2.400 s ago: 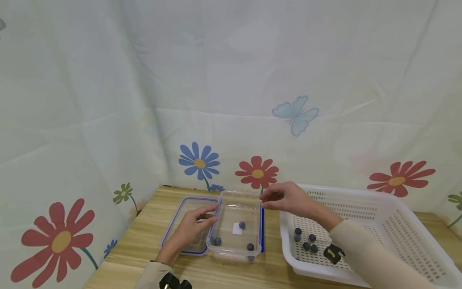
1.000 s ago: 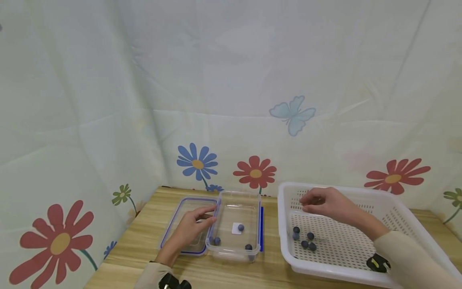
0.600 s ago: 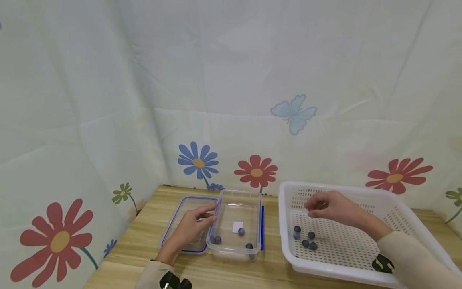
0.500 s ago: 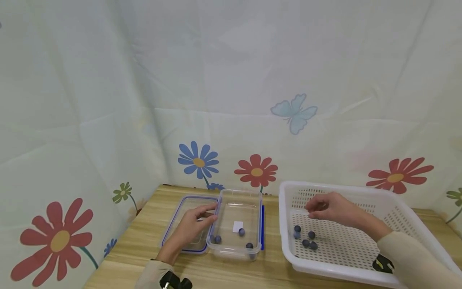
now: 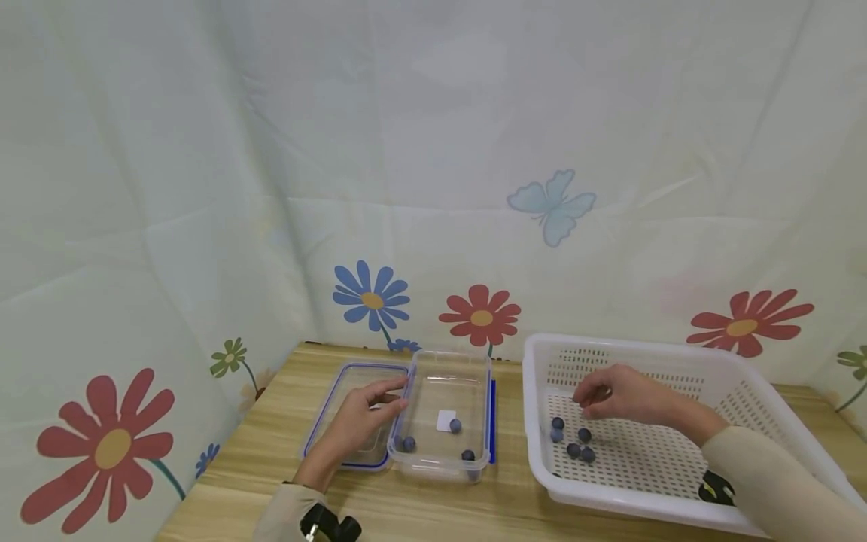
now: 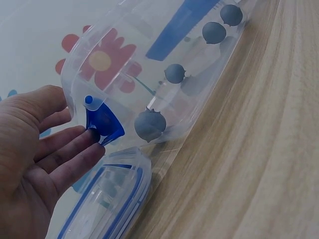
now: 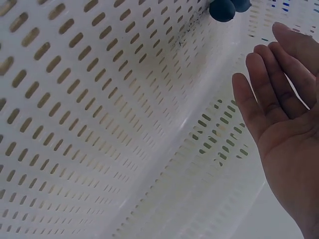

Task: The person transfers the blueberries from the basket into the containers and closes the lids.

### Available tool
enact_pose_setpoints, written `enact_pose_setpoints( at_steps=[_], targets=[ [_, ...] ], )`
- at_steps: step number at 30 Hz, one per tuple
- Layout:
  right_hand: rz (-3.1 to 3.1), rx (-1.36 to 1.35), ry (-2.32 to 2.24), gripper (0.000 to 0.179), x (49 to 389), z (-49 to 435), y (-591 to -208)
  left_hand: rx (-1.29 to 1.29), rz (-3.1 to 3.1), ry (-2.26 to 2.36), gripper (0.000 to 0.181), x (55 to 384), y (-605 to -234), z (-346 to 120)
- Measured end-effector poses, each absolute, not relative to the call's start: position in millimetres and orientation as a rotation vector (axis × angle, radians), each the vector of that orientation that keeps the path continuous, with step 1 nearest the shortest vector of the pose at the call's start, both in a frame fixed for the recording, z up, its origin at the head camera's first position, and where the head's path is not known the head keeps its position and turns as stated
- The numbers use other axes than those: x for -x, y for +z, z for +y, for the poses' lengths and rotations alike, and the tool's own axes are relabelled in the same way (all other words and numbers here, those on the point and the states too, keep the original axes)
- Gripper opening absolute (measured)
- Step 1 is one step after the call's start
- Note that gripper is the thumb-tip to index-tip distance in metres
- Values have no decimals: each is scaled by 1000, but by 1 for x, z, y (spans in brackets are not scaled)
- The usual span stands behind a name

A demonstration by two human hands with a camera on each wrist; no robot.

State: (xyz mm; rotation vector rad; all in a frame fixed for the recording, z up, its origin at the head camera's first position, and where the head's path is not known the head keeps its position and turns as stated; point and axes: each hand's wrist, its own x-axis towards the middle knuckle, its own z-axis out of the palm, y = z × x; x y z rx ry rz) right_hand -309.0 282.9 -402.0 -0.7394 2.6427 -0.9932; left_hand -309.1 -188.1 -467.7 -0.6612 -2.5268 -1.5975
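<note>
The clear box (image 5: 433, 391) stands open on the wood-grain worktop (image 5: 271, 429) and has blueberries (image 5: 456, 426) in it; the left wrist view shows four. One lies just beside a white square (image 5: 445, 420) at the box's floor, and others sit near the box's front corners. To the right of the clear box, and apart from it, the white basket (image 5: 637, 503) holds five more berries (image 5: 588, 455), loosely grouped in the basket part nearest the box. To the left of the box, just beside it, lies the clear lid (image 5: 339, 399) with its blue seal. A blue latch (image 5: 493, 421) hangs at the box's right side, another (image 6: 103, 122) at its left.

The blueberries are round, matte and dusky blue-grey; from the left wrist, a small crown shows on some in the box.

The left hand (image 5: 360, 418) reaches over the lid to the box's left rim, thumb and fingers extended by the wall and the near latch, its grip relaxed rather than clenched. Right of the box, the right hand (image 5: 622, 394) hovers palm down inside the basket above the berries, fingers gently bent and parted from the thumb, its grip released.
</note>
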Motion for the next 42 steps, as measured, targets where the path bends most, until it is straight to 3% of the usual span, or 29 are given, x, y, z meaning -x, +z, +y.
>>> enact_pose_setpoints(
  at_steps=[42],
  targets=[
    [2571,803,-794,14,317,284,-420,642,-2533,-1599,44,310,-468,-188]
  ],
)
